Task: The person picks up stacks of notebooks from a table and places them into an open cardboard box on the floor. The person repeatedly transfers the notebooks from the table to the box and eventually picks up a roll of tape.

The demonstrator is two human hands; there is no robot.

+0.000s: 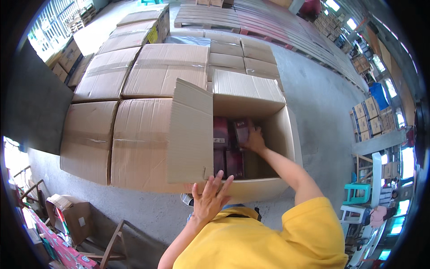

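An open cardboard carton [274, 120] stands in front of me with its flaps up. Inside, several dark maroon boxes [220, 133] sit packed toward the left wall, while bare carton bottom shows at the right. Reaching into the carton, my right hand [254, 138] is closed around a maroon box [242, 131] beside the others; some of its fingers are hidden. My left hand [212, 195] rests at the near rim by the corner of the raised left flap [191, 134], fingers spread and nothing in them.
Taped cartons [142, 139] stand close on the left and behind. Wooden pallets [268, 20] lie at the back. On the right are stacked boxes [367, 112], a green stool [357, 193] and a seated person [378, 216]. An open box [78, 222] and a wooden frame [112, 246] stand lower left.
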